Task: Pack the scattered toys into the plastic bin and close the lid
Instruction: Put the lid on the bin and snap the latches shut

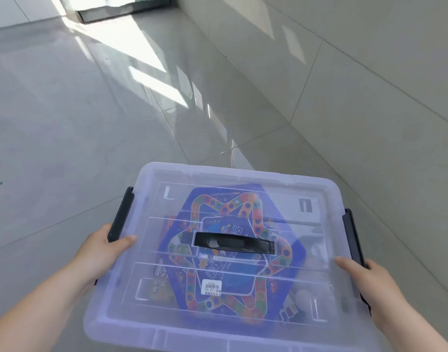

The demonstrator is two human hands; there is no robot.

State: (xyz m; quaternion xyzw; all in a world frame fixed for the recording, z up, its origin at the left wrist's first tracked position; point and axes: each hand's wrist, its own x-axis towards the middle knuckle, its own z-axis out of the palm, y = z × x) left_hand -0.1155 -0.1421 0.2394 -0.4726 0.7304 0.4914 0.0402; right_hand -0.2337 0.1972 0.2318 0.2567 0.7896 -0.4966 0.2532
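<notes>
A clear plastic bin fills the lower middle of the head view, with its translucent lid lying flat on top. A black carry handle sits in the lid's centre. Through the lid I see a blue hexagonal game board and, at the lower right, a pale round toy. My left hand grips the bin's left side at the dark latch, thumb on the lid. My right hand grips the right side by the other dark latch, thumb on the lid.
Glossy pale floor tiles spread ahead and to the left, with bright sun patches. A tiled wall runs along the right side. A dark door or window threshold lies at the far top.
</notes>
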